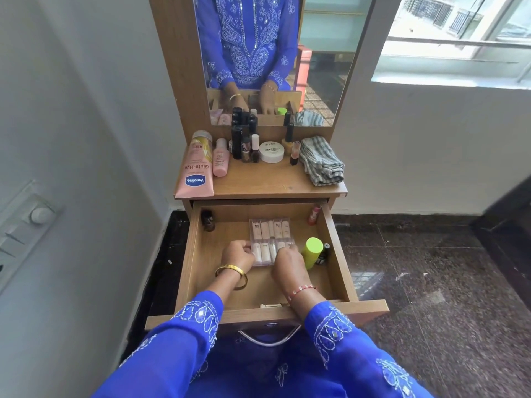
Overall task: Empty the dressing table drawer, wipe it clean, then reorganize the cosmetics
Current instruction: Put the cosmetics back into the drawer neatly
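In the drawer: one clear case of small tubes, one green-capped bottle, one dark bottle, one red bottle. On the tabletop: two pink tubes, the Vaseline tube and a smaller one, one white nail polish jar, one folded checked cloth. Two hands, left hand and right hand.

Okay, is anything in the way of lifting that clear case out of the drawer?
Nothing visible. Both hands, left hand and right hand, already grip the clear case, with open space above. The green-capped bottle stands apart, to its right.

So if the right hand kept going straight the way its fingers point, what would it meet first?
The right hand points toward the drawer's back and already touches the clear plastic case, so probably that case; depth is unclear.
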A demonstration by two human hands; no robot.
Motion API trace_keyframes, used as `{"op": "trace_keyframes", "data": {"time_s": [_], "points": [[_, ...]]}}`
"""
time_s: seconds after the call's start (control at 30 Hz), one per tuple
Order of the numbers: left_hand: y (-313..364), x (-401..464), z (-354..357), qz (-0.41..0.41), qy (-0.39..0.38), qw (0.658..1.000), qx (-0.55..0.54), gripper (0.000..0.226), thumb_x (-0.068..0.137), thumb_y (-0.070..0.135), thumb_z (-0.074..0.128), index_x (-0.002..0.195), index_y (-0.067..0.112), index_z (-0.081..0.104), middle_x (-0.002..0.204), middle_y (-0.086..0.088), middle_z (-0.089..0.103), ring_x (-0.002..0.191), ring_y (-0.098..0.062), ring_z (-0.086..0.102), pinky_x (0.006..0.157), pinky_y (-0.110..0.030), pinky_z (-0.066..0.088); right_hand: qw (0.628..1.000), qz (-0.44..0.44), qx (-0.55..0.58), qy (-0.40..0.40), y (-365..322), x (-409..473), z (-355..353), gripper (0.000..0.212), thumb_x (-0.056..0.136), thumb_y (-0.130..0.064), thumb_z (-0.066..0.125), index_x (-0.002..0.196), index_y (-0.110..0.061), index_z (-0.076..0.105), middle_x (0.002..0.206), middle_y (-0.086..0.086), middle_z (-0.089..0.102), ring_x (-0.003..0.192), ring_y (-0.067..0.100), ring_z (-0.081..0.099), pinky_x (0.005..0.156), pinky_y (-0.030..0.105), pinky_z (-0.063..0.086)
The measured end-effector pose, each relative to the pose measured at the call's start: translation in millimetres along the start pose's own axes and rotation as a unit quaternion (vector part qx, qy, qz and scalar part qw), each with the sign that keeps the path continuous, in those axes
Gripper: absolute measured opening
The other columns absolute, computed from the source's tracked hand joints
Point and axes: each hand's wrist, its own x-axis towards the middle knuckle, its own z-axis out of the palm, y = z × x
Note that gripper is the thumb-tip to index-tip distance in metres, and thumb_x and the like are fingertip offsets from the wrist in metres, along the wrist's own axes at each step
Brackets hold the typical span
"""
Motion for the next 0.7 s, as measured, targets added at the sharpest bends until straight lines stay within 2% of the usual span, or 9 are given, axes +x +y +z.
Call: {"op": "trace_keyframes", "data": {"time_s": [0.13, 0.37, 0.53, 0.7], "points": [[2.0, -2.7, -0.7, 0.004, -0.009, 1.000, -0.020, 0.032, 0.085, 0.002, 0.052, 0.116, 0.005, 0.062, 0.114, -0.013, 0.066, 0.106, -0.026, 0.061, 0.077, -0.020, 0.040, 1.000, -0.023, -0.010, 0.003, -3.2, -0.9, 1.7, 0.032, 0.087, 0.003, 0.041, 0.115, -0.001, 0.056, 0.127, 0.019, 0.049, 0.114, 0.035, 0.052, 0.098, 0.036, 0.043], [4.4, -5.5, -2.9, 0.019, -0.032, 0.998, -0.051, 0.039, 0.085, -0.002, 0.050, 0.124, 0.003, 0.056, 0.126, -0.012, 0.060, 0.117, -0.024, 0.055, 0.086, -0.018, 0.036, 0.998, -0.033, -0.050, -0.004, -1.5, -1.7, 0.9, 0.031, 0.089, 0.002, 0.040, 0.115, 0.000, 0.057, 0.123, 0.019, 0.053, 0.114, 0.035, 0.053, 0.095, 0.037, 0.045], [2.6, -3.5, -3.3, 0.014, -0.043, 0.997, -0.063, 0.038, 0.085, -0.002, 0.051, 0.123, 0.001, 0.056, 0.126, -0.013, 0.060, 0.117, -0.024, 0.055, 0.096, -0.024, 0.040, 0.998, -0.030, -0.060, -0.009, -1.0, -1.1, 0.9, 0.030, 0.088, 0.003, 0.041, 0.114, 0.000, 0.057, 0.125, 0.021, 0.052, 0.114, 0.035, 0.053, 0.093, 0.037, 0.046], [2.6, -4.3, -4.0, 0.012, -0.046, 0.997, -0.060, 0.039, 0.085, -0.001, 0.051, 0.124, 0.001, 0.055, 0.126, -0.013, 0.060, 0.117, -0.024, 0.056, 0.098, -0.027, 0.041, 0.998, -0.033, -0.058, -0.007, -0.8, -1.4, 0.1, 0.031, 0.088, 0.002, 0.041, 0.115, 0.000, 0.056, 0.127, 0.020, 0.050, 0.116, 0.034, 0.052, 0.094, 0.036, 0.046]]}}
